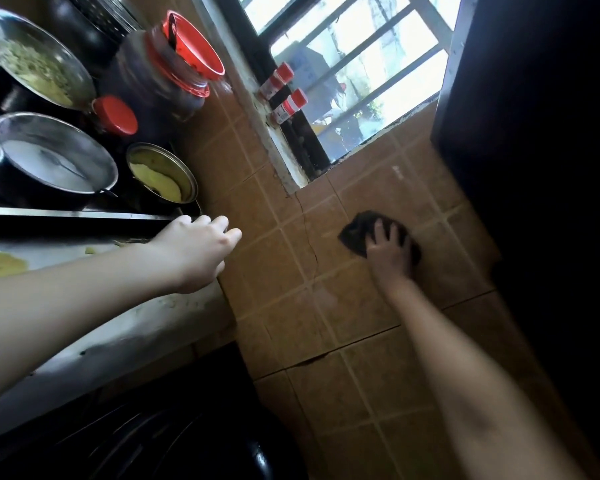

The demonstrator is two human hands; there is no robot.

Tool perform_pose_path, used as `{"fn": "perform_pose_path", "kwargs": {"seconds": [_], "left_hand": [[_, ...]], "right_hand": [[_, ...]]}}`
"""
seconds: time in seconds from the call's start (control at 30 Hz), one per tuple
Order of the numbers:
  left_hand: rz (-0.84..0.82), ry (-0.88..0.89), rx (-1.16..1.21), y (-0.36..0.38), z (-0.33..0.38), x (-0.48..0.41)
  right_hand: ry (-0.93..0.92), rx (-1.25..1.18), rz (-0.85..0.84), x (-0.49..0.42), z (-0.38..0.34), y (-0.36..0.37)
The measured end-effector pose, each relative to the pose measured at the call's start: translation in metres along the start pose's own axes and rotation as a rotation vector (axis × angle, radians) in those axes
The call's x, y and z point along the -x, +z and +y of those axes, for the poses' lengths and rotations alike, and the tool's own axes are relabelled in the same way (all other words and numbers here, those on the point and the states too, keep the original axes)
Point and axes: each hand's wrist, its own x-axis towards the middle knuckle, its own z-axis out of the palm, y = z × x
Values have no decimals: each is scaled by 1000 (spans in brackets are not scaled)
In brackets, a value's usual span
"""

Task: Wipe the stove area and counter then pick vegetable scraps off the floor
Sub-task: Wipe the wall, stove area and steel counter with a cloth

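Note:
The view is tilted. My right hand presses a dark cloth flat against the brown tiled wall below the window, fingers spread over it. My left hand hovers at the right end of the pale counter, fingers loosely curled and holding nothing, just in front of the black stove edge. Yellow food scraps lie on the counter to the left of my forearm.
Steel bowls stand on the stove: one with white liquid, one with yellow food, one with chopped food. A dark jar with a red lid and two red-capped bottles stand near the window. A dark cabinet is at right.

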Motion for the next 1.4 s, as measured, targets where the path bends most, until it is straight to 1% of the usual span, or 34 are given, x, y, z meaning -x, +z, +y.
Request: {"fn": "perform_pose_path", "kwargs": {"seconds": [0.07, 0.13, 0.27, 0.37, 0.43, 0.57, 0.73, 0.8, 0.9, 1.0, 1.07, 1.17, 1.3, 1.33, 1.4], "left_hand": [[-9, -2, -5, 1, 1, 3], [-25, 0, -14, 2, 3, 7], [-51, -1, -2, 3, 11, 13], [-72, 21, -8, 1, 24, 19], [-86, 40, -15, -2, 32, 22], [-102, 66, -13, -7, 47, 24], [-103, 68, 25, -10, 60, 20], [-115, 69, 51, -10, 65, 19], [-110, 75, 58, -11, 70, 16], [-100, 100, 49, -14, 68, 16], [-116, 112, 51, -15, 65, 17], [-131, 123, 60, -18, 60, 15], [-139, 135, 43, -22, 46, 14], [-140, 143, 30, -23, 42, 12], [-151, 144, 27, -27, 33, 9]], "right_hand": [[-112, 19, -34, 21, -19, 21], [-190, 9, -112, 47, -30, 42], [-333, -20, -246, 106, -29, 81], [-391, -34, -358, 149, -23, 99], [-391, -25, -361, 165, -16, 105], [-325, -12, -287, 154, 7, 92], [-81, -11, -106, 98, 42, 42], [33, -53, -57, 79, 55, 24], [153, -160, -42, 66, 57, 6], [178, -180, -50, 70, 43, 9], [137, -170, -82, 78, 34, 20], [-2, -125, -145, 95, 22, 42], [-326, -14, -322, 149, 6, 84], [-363, 11, -342, 164, 4, 93], [-327, 32, -375, 181, 4, 98]]}}
